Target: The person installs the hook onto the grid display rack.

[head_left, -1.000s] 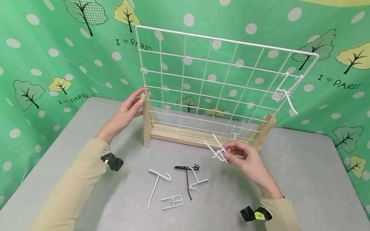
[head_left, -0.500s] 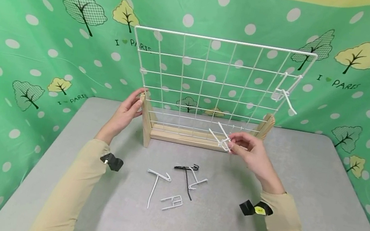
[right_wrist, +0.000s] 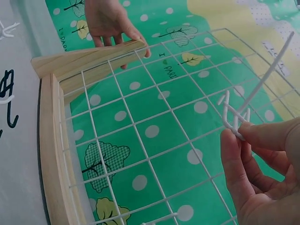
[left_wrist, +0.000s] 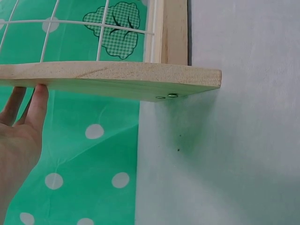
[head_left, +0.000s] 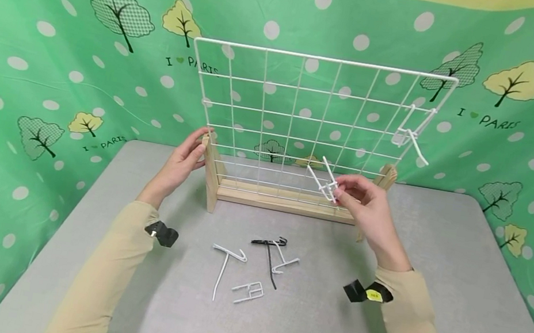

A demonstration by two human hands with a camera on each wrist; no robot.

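Note:
A white wire grid panel [head_left: 306,117] stands upright in a wooden base [head_left: 283,199] on the grey table. My right hand [head_left: 363,205] pinches a white wire hook [head_left: 323,180] just in front of the grid's lower rows; in the right wrist view the white wire hook [right_wrist: 248,101] sits at my fingertips [right_wrist: 234,140] close to the grid panel [right_wrist: 154,126]. My left hand [head_left: 184,162] rests with straight fingers against the left wooden upright [head_left: 209,166]; the left wrist view shows that hand [left_wrist: 21,136] under the wooden upright [left_wrist: 112,79].
One white hook [head_left: 413,136] hangs on the grid's right side. Loose hooks lie on the table in front: white ones [head_left: 225,262] [head_left: 249,291] [head_left: 285,261] and a black one [head_left: 270,251]. A green dotted cloth [head_left: 56,40] backs the table.
My right hand has lifted the white hook up and toward the grid's lower rows. The left hand has stayed on the upright.

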